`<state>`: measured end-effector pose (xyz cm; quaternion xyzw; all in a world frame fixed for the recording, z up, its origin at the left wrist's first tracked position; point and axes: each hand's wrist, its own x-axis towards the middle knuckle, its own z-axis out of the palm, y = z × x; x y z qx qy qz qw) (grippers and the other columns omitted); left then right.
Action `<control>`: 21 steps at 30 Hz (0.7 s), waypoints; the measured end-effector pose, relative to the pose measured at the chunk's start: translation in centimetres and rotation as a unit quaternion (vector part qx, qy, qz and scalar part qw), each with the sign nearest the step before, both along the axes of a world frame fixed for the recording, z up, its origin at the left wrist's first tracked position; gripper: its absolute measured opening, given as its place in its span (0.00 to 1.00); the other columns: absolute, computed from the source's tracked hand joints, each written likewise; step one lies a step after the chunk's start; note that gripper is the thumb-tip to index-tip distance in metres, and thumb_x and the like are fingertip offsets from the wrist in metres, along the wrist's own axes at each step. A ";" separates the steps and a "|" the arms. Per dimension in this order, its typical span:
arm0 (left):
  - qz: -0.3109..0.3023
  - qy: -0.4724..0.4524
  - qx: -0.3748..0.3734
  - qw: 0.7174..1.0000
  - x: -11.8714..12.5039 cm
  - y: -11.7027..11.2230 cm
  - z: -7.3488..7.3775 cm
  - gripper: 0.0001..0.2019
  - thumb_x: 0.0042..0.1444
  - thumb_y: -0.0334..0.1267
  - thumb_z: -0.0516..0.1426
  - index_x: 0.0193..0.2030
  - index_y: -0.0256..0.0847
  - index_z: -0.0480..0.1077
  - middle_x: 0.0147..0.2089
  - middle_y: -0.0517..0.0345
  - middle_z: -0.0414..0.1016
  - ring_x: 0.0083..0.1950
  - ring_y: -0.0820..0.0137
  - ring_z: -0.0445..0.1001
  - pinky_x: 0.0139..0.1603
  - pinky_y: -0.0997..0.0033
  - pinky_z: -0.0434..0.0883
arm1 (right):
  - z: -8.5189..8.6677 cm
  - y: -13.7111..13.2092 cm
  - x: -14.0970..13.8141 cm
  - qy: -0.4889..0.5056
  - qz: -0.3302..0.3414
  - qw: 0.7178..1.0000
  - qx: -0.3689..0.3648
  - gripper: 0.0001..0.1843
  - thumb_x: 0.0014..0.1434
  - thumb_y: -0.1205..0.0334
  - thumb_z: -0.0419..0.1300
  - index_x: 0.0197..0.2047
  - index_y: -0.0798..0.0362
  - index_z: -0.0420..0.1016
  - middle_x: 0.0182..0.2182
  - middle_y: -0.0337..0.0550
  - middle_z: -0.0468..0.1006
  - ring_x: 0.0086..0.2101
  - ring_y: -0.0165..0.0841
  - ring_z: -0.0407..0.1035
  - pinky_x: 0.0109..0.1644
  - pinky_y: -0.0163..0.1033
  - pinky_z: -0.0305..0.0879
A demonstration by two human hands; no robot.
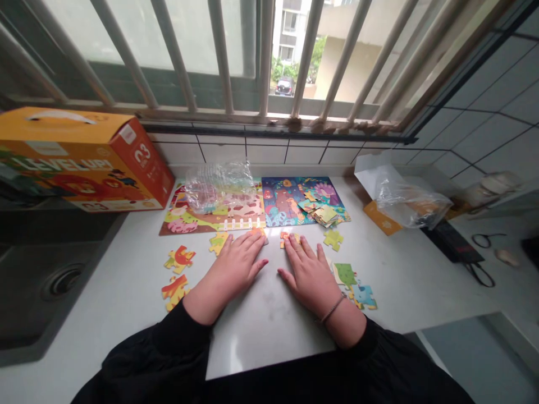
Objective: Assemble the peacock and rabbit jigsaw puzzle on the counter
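My left hand lies flat on the white counter, fingers stretched out, fingertips at a small orange piece by the lower edge of the left puzzle board. My right hand also lies flat and open, fingertips touching an orange-yellow puzzle piece. The blue puzzle board sits beyond it, with a small heap of loose pieces on its right part. Loose pieces lie around: a yellow-red one, another, a yellow-green one, and green and blue ones.
An orange puzzle box stands at the back left beside a dark sink. A crumpled clear bag rests on the left board. Another plastic bag, a small orange card and a dark device sit right. Window bars run behind.
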<state>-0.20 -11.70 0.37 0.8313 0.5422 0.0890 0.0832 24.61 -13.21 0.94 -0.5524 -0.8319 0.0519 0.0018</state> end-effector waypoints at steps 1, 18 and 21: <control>0.002 -0.002 0.004 1.000 0.0 0.0 0.3 0.25 0.78 0.50 0.54 0.77 0.47 0.68 0.78 0.44 0.71 0.78 0.50 0.68 0.84 0.33 0.52 | 0.2 -0.2 0.3 -0.003 -0.010 1.000 0.006 0.41 0.80 0.43 0.53 0.85 0.55 0.53 0.83 0.56 0.47 0.81 0.56 0.45 0.80 0.75 0.46; -0.124 -0.002 0.021 0.992 6.2 1.2 0.1 0.25 0.81 0.45 0.48 0.79 0.48 0.66 0.84 0.50 0.62 0.84 0.51 0.58 0.84 0.34 0.54 | -1.8 -4.4 2.0 0.068 -0.009 0.997 0.030 0.32 0.78 0.56 0.53 0.81 0.53 0.65 0.82 0.55 0.55 0.80 0.56 0.51 0.79 0.68 0.60; -0.086 0.005 0.014 0.996 6.0 1.4 0.0 0.26 0.80 0.47 0.51 0.80 0.48 0.65 0.83 0.49 0.63 0.83 0.50 0.61 0.82 0.38 0.59 | -1.3 -3.4 1.7 0.069 0.000 0.997 0.013 0.34 0.78 0.54 0.56 0.81 0.55 0.63 0.82 0.56 0.55 0.79 0.57 0.51 0.78 0.67 0.61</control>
